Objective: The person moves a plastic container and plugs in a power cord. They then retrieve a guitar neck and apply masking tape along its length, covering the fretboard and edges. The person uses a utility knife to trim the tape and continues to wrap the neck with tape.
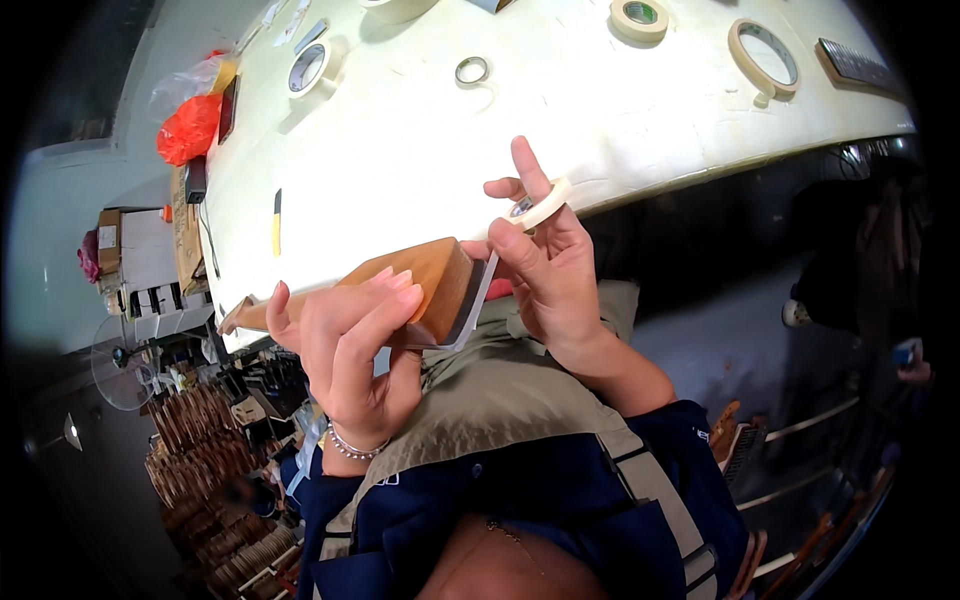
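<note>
My left hand [365, 345] is closed round a long brown wooden piece [430, 280], thick at its near end and narrowing toward the table on the left. It looks like the neck of a stringed instrument, but I cannot be sure. Along the underside of the thick end run a dark layer and a pale strip [480, 305]. My right hand [550, 260] holds a small roll of masking tape [546, 207], with the index finger stretched up past it and the thumb against its near side. Some right fingers are beside the wooden end, partly hidden.
On the white table [380, 170] lie several tape rolls, among them a small one [471, 70] and a wide one [763, 58]. A yellow-and-black cutter [277, 222] lies at left. Beyond are a red plastic bag [190, 130], a fan [122, 360] and racked wooden parts [200, 440].
</note>
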### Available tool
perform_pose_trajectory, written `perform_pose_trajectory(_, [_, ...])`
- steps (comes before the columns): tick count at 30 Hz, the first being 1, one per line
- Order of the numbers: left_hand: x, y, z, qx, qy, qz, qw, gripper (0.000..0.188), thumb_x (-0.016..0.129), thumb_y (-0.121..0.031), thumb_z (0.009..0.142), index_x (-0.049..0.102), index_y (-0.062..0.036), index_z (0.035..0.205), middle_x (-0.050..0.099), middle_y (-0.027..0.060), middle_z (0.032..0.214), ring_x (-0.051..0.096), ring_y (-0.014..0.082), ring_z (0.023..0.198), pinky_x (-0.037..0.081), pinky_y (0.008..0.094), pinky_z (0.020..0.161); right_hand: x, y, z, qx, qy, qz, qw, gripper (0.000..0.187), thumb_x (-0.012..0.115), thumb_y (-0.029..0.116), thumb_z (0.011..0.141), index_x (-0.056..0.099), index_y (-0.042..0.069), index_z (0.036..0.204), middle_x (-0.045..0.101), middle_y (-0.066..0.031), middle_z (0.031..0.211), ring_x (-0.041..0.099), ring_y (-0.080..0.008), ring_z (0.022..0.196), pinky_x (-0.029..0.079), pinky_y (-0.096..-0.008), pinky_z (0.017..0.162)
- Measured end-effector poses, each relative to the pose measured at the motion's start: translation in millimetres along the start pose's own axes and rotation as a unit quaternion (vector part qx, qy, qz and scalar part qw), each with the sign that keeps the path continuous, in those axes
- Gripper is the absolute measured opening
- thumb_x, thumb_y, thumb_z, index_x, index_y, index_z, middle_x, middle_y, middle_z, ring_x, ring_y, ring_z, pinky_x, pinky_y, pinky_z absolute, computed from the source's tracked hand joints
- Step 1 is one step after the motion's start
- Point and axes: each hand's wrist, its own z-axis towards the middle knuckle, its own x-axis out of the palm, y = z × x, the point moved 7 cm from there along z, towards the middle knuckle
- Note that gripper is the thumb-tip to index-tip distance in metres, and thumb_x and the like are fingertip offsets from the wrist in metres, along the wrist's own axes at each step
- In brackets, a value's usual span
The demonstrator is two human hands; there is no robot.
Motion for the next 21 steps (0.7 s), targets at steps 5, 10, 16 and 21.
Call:
perform_pose_trajectory(5, [-8, -1, -4, 0.007, -0.006, 0.006, 1.000, 0.042, 0.056, 0.008, 0.057, 0.063, -0.0126, 0.093, 0.064, -0.0002, 0.086, 0.062, 0.0164, 0.083, 0.015, 0.0392, 0.106, 8, -5, -5, 0.029, 0.017, 0.013, 0.999, 0.063, 0.057, 0.005, 0.086, 0.025, 0.009, 0.141, 0.044, -0.0041, 0.119, 0.060, -0.0106, 0.089, 0.054, -0.0226, 0.075])
perform_pose_trajectory(10, [-35, 7, -3, 0.028, -0.041, 0.011, 0.999, 0.041, 0.052, 0.003, 0.057, 0.063, -0.0101, 0.094, 0.065, 0.0027, 0.089, 0.061, 0.0162, 0.086, 0.013, 0.0428, 0.110, 34, -25, 1, 0.131, 0.052, 0.037, 0.989, 0.060, 0.051, 0.010, 0.090, 0.023, 0.010, 0.142, 0.042, -0.0047, 0.121, 0.059, -0.0137, 0.098, 0.047, -0.0252, 0.085])
perform_pose_trajectory(16, [-231, 81, -57, 0.069, -0.418, 0.144, 0.894, 0.040, 0.048, -0.033, 0.082, 0.054, 0.0019, 0.100, 0.059, 0.0143, 0.085, 0.060, 0.0306, 0.086, 0.034, 0.0543, 0.098, 159, -29, 46, 0.011, 0.226, 0.040, 0.973, 0.079, 0.056, 0.025, 0.089, 0.003, 0.004, 0.143, 0.029, -0.0185, 0.126, 0.058, -0.0250, 0.100, 0.049, -0.0299, 0.084])
perform_pose_trajectory(21, [-294, 140, -108, -0.047, -0.488, 0.201, 0.848, 0.036, 0.049, -0.029, 0.083, 0.054, 0.0018, 0.102, 0.059, 0.0140, 0.088, 0.060, 0.0284, 0.086, 0.038, 0.0494, 0.094, 253, -7, 11, -0.351, 0.234, -0.091, 0.902, 0.091, 0.064, 0.026, 0.073, 0.010, -0.003, 0.141, 0.032, -0.0202, 0.111, 0.053, -0.0289, 0.076, 0.048, -0.0362, 0.066])
